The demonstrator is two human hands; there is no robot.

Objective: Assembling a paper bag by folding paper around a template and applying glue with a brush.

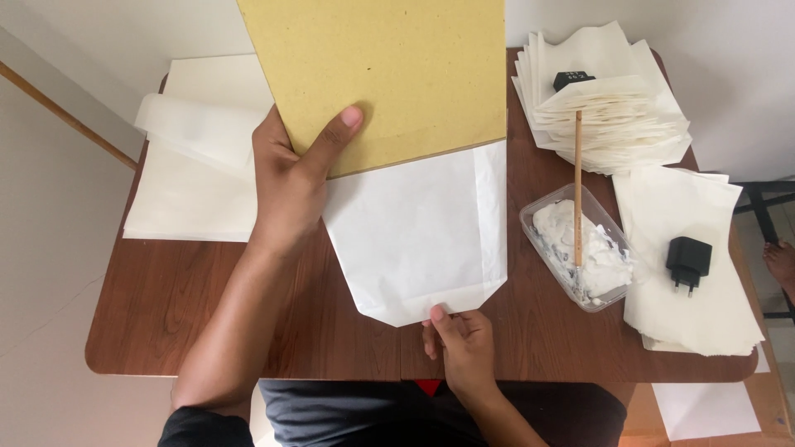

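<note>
While my left hand (pixel 290 178) grips the lower corner of a yellow cardboard sheet (pixel 389 74), thumb on top and fingers hidden beneath, I list the items by their place around the white paper bag (pixel 422 232). That bag lies flat at the middle of the brown table (pixel 166 306), its upper part tucked under the cardboard. My right hand (pixel 464 343) pinches the bag's folded near edge between thumb and fingers. Right of the bag: a clear plastic tub of white paste (pixel 580 248) with a wooden stick (pixel 577 186) standing in it. Beyond the tub: a black charger (pixel 688 261) on loose white sheets (pixel 696 306). Left of the bag: more white sheets (pixel 195 165).
</note>
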